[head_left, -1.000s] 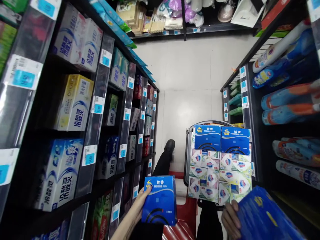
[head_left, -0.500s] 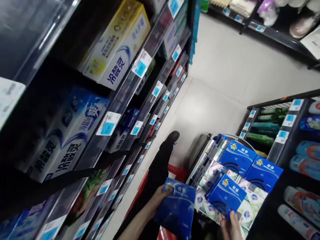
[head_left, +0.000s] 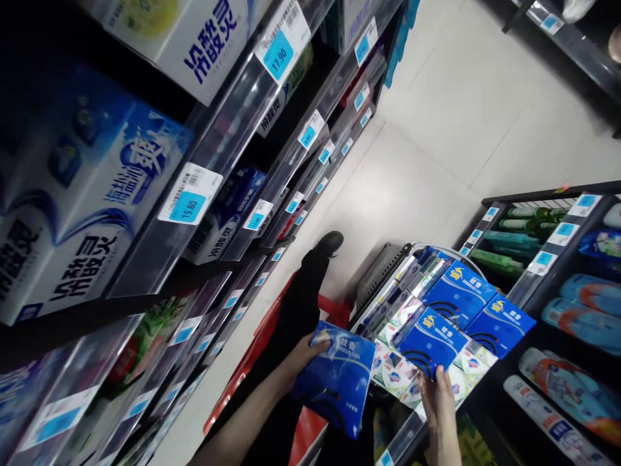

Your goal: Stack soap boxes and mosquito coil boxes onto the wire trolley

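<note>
My left hand (head_left: 305, 357) is closed on the corner of a blue mosquito coil box (head_left: 338, 382), held tilted, thumb on top. At the near edge of another blue mosquito coil box (head_left: 431, 340), my right hand (head_left: 437, 396) pinches with thumb and fingers. That box lies on white and green patterned packs (head_left: 395, 372) on a shelf. Behind it, against the packs, are two more mosquito coil boxes, one at the back (head_left: 458, 291) and one to the right (head_left: 504, 325).
Toothpaste cartons (head_left: 92, 213) fill the shelves at left, above price tags (head_left: 191, 194). Spray bottles (head_left: 557, 388) lie on the right-hand rack. My shoe (head_left: 330, 243) rests on the pale tiled floor (head_left: 427, 155). Something red (head_left: 252, 362) lies beside my leg.
The box at my right hand has moved back and left, closer to the boxes behind it. My left hand still holds its box. The view has shifted a little.
</note>
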A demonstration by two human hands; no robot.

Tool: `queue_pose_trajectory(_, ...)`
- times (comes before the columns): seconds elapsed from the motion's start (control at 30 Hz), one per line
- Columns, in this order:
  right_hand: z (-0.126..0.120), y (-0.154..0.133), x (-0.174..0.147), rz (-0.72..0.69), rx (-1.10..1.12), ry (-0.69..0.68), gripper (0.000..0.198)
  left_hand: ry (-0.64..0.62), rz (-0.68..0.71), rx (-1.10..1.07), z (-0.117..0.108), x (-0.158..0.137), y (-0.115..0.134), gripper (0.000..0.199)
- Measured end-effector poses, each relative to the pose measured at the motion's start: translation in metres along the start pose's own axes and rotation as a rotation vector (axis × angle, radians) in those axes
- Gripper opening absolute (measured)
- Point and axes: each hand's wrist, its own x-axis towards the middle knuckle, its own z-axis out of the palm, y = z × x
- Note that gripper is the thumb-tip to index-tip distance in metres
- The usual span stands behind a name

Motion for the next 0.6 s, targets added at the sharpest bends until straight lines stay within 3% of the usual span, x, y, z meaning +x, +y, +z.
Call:
queue_pose_trajectory(0.1,0.002,-0.005,-0.002,-0.043,0.001,0.056,0.050,0.006,-0.011,-0.011,-0.001,0.003,-0.001,0.047)
queue_pose_trajectory(0.27,0.004,-0.005,-0.007,-0.045,0.050,0.027,0.050,0.021,-0.025,-0.006,0.000,0.005,-0.001,0.049)
queue_pose_trajectory(0.47,0.010,0.003,-0.004,-0.066,-0.037,0.034,0.052,0.046,-0.016,-0.027,0.002,0.005,-0.002,0.045)
queue_pose_trajectory(0.6,0.010,-0.010,-0.008,-0.103,-0.180,0.052,0.058,0.050,-0.029,-0.023,0.004,0.005,-0.001,0.043)
